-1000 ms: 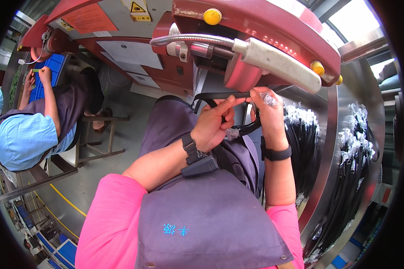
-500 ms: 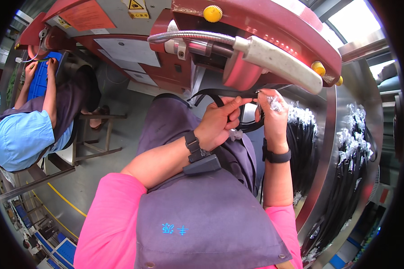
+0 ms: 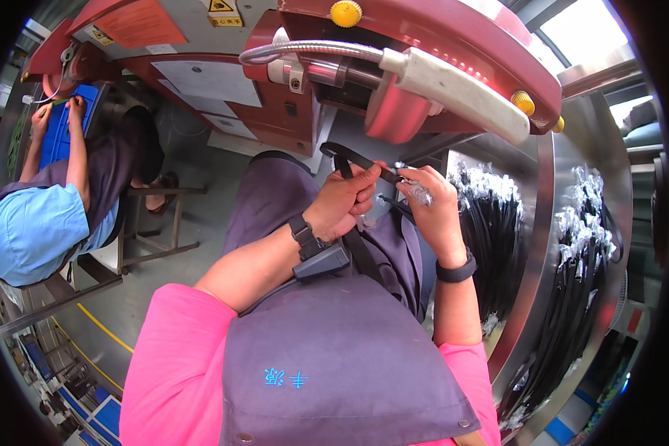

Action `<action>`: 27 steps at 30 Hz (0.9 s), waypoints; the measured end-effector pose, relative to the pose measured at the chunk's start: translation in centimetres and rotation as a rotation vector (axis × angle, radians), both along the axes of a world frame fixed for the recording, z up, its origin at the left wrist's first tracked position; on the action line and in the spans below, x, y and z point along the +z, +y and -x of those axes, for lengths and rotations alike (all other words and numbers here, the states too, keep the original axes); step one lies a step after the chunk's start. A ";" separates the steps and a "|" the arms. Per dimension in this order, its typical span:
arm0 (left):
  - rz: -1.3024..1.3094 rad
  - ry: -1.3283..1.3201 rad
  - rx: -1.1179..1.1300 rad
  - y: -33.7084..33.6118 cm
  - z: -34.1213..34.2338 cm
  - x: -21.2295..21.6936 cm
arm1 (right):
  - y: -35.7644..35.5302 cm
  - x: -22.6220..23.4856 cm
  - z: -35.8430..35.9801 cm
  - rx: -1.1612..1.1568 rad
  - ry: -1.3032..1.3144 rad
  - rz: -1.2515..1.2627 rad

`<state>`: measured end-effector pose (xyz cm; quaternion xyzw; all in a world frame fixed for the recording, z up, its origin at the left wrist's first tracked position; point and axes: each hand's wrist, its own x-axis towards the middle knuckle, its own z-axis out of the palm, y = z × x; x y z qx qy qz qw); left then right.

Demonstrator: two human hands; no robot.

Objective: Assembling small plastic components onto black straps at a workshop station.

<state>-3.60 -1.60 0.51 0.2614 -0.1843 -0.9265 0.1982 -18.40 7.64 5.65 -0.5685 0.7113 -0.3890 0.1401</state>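
A black belt [image 3: 358, 159] is stretched between my hands above my lap, its band looping up in front of my fingers. My left hand [image 3: 343, 201] is closed round it, thumb on top, and a length hangs below across my apron. At the belt's right end, my right hand [image 3: 432, 212] pinches the part where crumpled clear plastic wrap [image 3: 421, 194] covers what looks like the buckle. The fingers partly hide that end. Just beyond my hands is the red-lit wheel [image 3: 398, 119] of the machine, apart from the belt.
The red machine [image 3: 438, 30] spans the top, with a pale elongated lamp [image 3: 464, 93] on a flexible metal hose. Many black belts with plastic-wrapped ends hang in a near bundle [image 3: 490, 223] and a far bundle [image 3: 580, 275] at right. A co-worker [image 3: 48, 223] sits at left by a blue crate [image 3: 73, 130].
My right hand has come down and to the left, with the wrapped belt end. My left hand has shifted slightly left and the belt now arches in a small loop above it.
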 end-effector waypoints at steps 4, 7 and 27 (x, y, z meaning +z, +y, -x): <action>0.074 -0.021 0.033 0.3 -0.1 0.1 | 0.1 -0.2 -0.1 -0.083 -0.084 -0.028; 0.082 -0.009 0.067 0.1 -0.1 0.7 | 0.2 -0.7 -0.3 -0.174 -0.237 -0.067; -0.036 0.018 0.092 0.0 0.5 2.1 | -3.1 -0.7 -0.6 -0.244 -0.775 0.160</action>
